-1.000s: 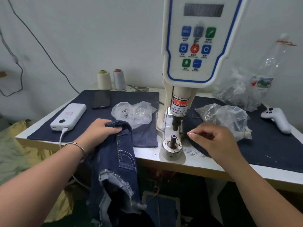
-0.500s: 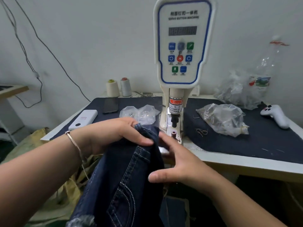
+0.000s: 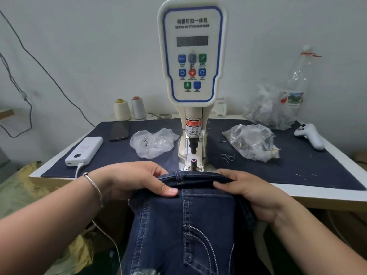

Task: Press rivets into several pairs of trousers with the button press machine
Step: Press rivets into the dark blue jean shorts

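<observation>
Trousers (image 3: 184,225) waistband pinched between left hand (image 3: 129,181) and right hand (image 3: 252,195), both gripping; press die (image 3: 193,162) just beyond, bench (image 3: 317,193) edge beneath.

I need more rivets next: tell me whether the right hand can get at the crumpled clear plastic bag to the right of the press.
Probably yes, once it lets go. The right hand grips the dark blue denim trousers; the crumpled clear plastic bag lies uncovered on the navy cloth beyond it, with only loose threads between.
</observation>
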The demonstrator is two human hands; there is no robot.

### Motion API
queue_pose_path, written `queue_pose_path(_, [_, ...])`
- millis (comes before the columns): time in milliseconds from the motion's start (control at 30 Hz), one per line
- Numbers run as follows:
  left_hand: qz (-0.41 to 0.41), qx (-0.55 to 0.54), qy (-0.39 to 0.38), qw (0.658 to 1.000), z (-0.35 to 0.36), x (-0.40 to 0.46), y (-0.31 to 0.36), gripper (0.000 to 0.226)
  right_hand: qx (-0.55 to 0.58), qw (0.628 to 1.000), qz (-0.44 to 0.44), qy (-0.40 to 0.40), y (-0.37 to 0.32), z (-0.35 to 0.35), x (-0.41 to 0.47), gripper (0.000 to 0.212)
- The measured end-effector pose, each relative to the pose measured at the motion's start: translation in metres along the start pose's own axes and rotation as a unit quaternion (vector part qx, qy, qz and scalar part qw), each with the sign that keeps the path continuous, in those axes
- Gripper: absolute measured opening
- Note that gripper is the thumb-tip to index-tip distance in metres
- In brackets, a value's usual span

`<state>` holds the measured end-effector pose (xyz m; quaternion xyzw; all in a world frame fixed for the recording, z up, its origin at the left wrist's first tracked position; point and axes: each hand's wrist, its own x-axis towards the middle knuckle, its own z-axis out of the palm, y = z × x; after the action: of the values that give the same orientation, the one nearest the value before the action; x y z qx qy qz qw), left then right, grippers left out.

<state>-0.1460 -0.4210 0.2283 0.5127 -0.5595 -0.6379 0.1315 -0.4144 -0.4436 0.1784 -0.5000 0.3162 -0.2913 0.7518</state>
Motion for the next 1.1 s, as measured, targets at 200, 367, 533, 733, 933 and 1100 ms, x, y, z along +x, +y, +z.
queue_pose_path(200, [0.048,-0.149,0.176,0.972,0.021,0.045,-0.020,0.035,-0.036,0.982,0.074,0.172,-0.017,-0.012,0.026,0.057])
queue_pose_path(367, [0.056,-0.111,0.287,0.950,0.006,0.072,-0.015,0.045,-0.015,0.985,0.118,0.124,-0.032,-0.026,0.045,0.029])
queue_pose_path(533, [0.078,0.016,0.350,0.934,-0.012,0.095,-0.009,0.058,-0.105,0.981,0.102,0.127,-0.039,-0.038,0.065,0.016])
queue_pose_path(733, [0.095,0.208,0.420,0.878,-0.023,0.114,-0.007,0.053,-0.417,0.879,-0.018,0.231,-0.031,-0.038,0.100,0.034])
queue_pose_path(933, [0.136,0.273,0.416,0.856,-0.024,0.130,-0.020,0.055,-0.540,0.796,-0.074,0.263,-0.012,-0.058,0.105,0.047])
queue_pose_path(1100, [0.163,0.265,0.441,0.842,-0.034,0.132,-0.031,0.063,-0.577,0.751,-0.100,0.306,0.003,-0.062,0.105,0.054])
